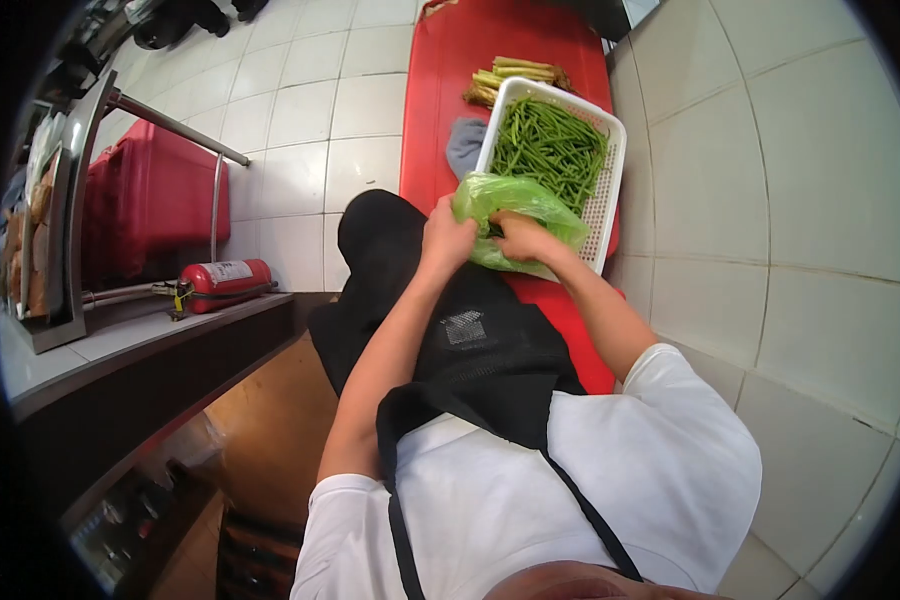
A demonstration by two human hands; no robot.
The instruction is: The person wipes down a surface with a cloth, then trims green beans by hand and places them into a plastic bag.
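My left hand (pixel 449 238) is closed on the edge of a light green plastic bag (pixel 545 207). Inside the bag's mouth, my right hand (pixel 522 238) has its fingers curled downward; the fingertips and anything between them are hidden. The bag lies over the near end of a white perforated plastic basket (pixel 616 165). Long green beans (pixel 550 150) are heaped in that basket, just beyond my hands.
The basket stands on a red bench (pixel 440 60) beside a tiled wall (pixel 715 200). Yellowish stalks (pixel 515 78) and a grey cloth (pixel 465 143) lie by it. To the left are a red fire extinguisher (pixel 225 285), a red bin (pixel 155 195) and a metal rack (pixel 180 128).
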